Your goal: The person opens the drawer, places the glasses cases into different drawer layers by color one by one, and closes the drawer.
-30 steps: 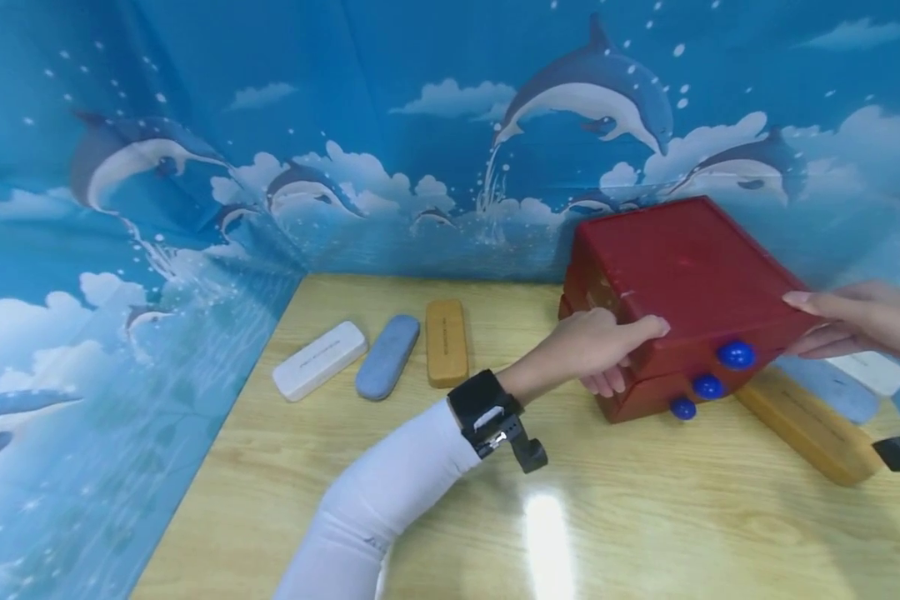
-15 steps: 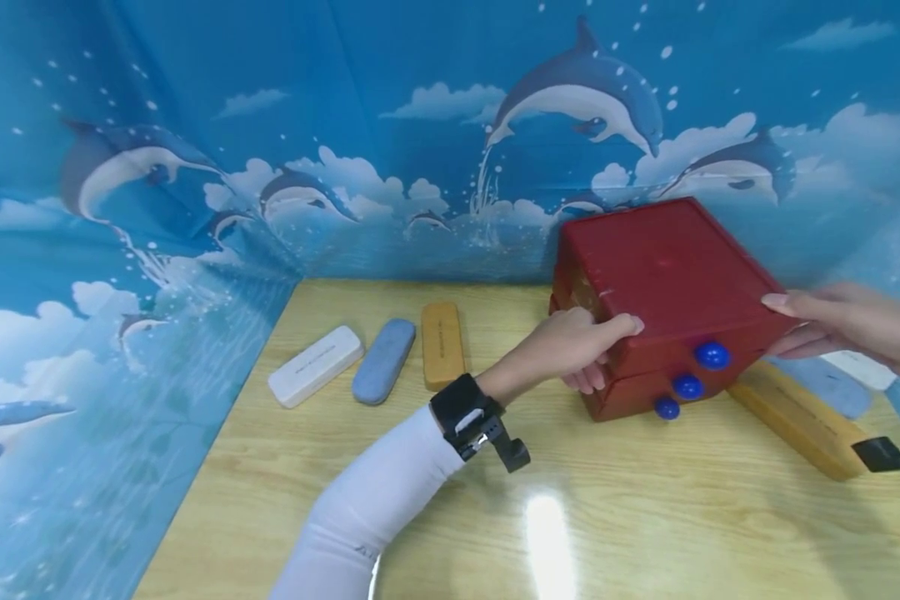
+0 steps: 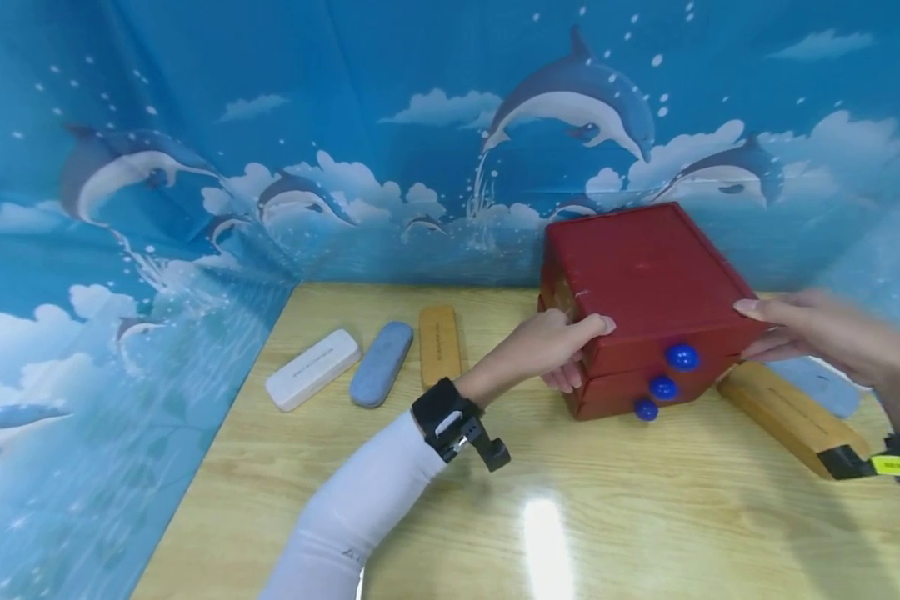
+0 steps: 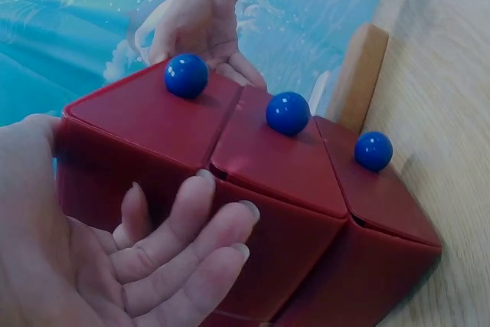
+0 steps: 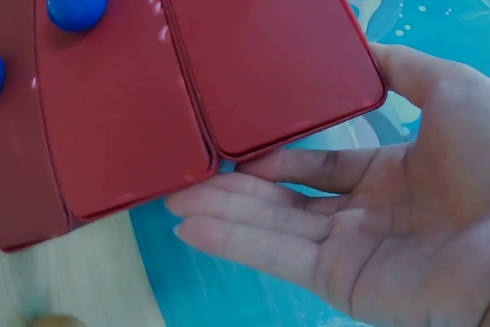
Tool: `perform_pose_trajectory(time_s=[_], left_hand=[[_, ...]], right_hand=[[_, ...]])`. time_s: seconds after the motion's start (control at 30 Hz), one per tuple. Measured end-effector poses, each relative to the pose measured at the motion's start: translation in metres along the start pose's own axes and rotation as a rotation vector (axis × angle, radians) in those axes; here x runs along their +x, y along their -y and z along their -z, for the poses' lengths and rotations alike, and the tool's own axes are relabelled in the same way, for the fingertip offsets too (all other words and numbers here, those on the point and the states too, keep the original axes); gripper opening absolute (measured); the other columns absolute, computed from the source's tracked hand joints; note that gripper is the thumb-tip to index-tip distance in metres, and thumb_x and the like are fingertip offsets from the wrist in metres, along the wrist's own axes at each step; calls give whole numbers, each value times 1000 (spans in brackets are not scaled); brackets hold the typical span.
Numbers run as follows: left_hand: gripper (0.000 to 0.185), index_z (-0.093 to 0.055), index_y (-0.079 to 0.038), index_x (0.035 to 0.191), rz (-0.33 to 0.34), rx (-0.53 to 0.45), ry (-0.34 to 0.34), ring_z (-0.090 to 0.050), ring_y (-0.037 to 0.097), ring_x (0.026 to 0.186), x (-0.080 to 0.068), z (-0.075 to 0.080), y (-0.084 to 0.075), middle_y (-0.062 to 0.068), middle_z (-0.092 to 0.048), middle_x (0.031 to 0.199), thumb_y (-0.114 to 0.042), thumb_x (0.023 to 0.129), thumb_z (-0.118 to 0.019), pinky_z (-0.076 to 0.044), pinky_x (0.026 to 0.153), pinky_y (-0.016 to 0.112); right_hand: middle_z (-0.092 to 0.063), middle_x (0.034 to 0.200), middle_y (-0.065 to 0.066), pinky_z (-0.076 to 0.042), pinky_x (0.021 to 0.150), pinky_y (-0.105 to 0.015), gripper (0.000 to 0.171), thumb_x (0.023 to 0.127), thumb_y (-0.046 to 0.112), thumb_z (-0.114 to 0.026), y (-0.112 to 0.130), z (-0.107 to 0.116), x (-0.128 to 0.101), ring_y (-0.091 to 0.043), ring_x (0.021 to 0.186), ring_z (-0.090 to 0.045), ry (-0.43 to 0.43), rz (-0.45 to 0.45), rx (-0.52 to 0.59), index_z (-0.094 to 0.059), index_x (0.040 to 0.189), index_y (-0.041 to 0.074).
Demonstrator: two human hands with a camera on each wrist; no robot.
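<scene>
Red plastic drawer box (image 3: 645, 292) with three blue knobs (image 3: 681, 357) stands on the wooden tabletop (image 3: 607, 517), tilted, and I take it as my landmark. My left hand (image 3: 551, 350) grips its left front corner: thumb on the top edge, fingers loosely curled against the side wall. My right hand (image 3: 810, 333) presses its right side with fingers nearly straight, thumb on top. Right of the box, just beside it, lies a tan case (image 3: 787, 417). Well left of the box lie three cases: white (image 3: 312, 369), blue-grey (image 3: 380, 362), tan (image 3: 438, 344).
</scene>
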State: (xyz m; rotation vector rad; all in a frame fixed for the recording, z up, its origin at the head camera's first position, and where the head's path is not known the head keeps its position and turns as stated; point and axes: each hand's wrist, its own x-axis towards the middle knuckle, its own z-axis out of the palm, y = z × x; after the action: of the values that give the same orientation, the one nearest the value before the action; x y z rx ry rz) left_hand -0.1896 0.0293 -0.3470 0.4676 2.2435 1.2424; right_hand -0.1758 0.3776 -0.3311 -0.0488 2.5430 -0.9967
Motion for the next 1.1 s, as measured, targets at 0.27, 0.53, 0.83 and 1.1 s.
perform_pose_trajectory(time_s=[0.27, 0.53, 0.83, 1.1], left_hand=[[76, -61, -5, 61, -25, -65, -8, -76, 36, 74, -2, 11, 16, 12, -72, 69, -73, 93, -51, -64, 66, 43], [76, -71, -3, 69, -16, -89, -22, -75, 28, 65, -2, 22, 27, 12, -74, 71, -73, 93, -51, -64, 65, 43], [72, -72, -8, 73, 9, -80, -55, -72, 25, 61, -5, 31, 34, 16, -73, 72, -74, 92, -50, -61, 62, 38], [68, -72, -10, 82, -12, -122, -46, -70, 24, 61, -10, 39, 40, 24, -72, 81, -73, 95, -51, -63, 66, 40]], right_hand=[[-73, 108, 17, -63, 77, -28, 66, 112, 42, -37, 7, -11, -4, -8, 90, -76, -21, 60, 77, -43, 149, -13], [-59, 141, -34, -64, 77, -30, 76, 110, 47, -43, 21, -24, -1, -8, 84, -77, -76, 19, 121, -39, 150, -18], [-48, 148, -41, -64, 82, -32, 80, 111, 51, -31, 31, -33, 3, -21, 98, -77, -15, 38, 92, -35, 151, -18], [-41, 151, -43, -51, 104, -61, 88, 109, 57, -27, 40, -38, 3, -41, 111, -72, -2, 12, 84, -26, 155, -18]])
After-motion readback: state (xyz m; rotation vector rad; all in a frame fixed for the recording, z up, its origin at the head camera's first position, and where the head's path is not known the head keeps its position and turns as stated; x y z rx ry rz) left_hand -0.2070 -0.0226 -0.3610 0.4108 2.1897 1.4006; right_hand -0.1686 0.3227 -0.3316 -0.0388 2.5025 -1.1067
